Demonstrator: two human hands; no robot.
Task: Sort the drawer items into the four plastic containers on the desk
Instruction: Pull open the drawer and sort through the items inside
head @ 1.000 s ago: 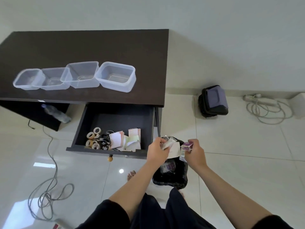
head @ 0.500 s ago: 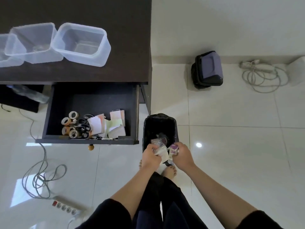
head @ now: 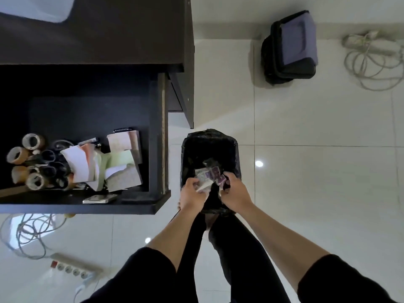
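Both hands hover over a black lined trash bin (head: 231, 145) on the floor, right of the open dark drawer (head: 91, 110). My left hand (head: 192, 191) pinches a pale wrapper (head: 202, 179). My right hand (head: 235, 191) grips a small purple packet (head: 216, 174). Inside the drawer lie several tape rolls (head: 32, 162), loose paper notes (head: 109, 162) and a flat silvery item (head: 99, 199) near its front edge. Only a corner of one clear plastic container (head: 37, 7) shows on the desk (head: 109, 33) at top left.
A black bag (head: 290, 47) stands on the tiled floor at the back. A coiled white cable (head: 371, 55) lies at far right. A power strip (head: 74, 268) and tangled cord (head: 26, 235) lie at lower left. My legs and feet are just behind the bin.
The view has tilted down and closer, so the containers have slid out of sight. Both hands have lowered with the wrappers to sit over the bin's near rim.
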